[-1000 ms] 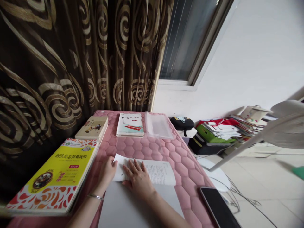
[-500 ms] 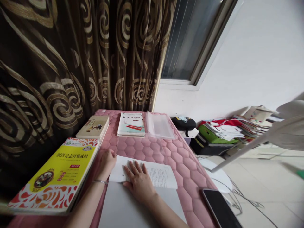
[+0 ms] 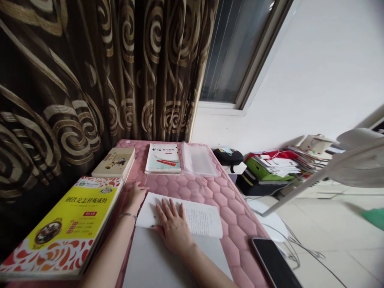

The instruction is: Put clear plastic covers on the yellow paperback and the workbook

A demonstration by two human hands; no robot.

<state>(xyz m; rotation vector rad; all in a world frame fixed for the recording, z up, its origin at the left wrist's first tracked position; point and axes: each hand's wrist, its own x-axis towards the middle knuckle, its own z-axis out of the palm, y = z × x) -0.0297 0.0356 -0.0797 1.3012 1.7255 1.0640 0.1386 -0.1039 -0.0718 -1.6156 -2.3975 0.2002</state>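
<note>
An open book with printed text on its far page lies in front of me, its near side a blank grey-white sheet. My right hand rests flat on the far page near the fold, fingers spread. Beyond the page's left corner, my left hand is off the paper, fingers loosely stretched to the right and holding nothing I can see. A thin clear plastic sheet seems to lie on the pink quilted surface just past the book; its edges are hard to make out.
Yellow-covered book and a beige book lie at left. Farther back are a white book and clear plastic covers. A phone lies at the right edge. A white fan stands beyond, with cables on the floor.
My left hand has let go of the page's left edge and moved slightly away, its fingers opening outward. The page corner has settled flatter. My right hand stays pressed on the page.
</note>
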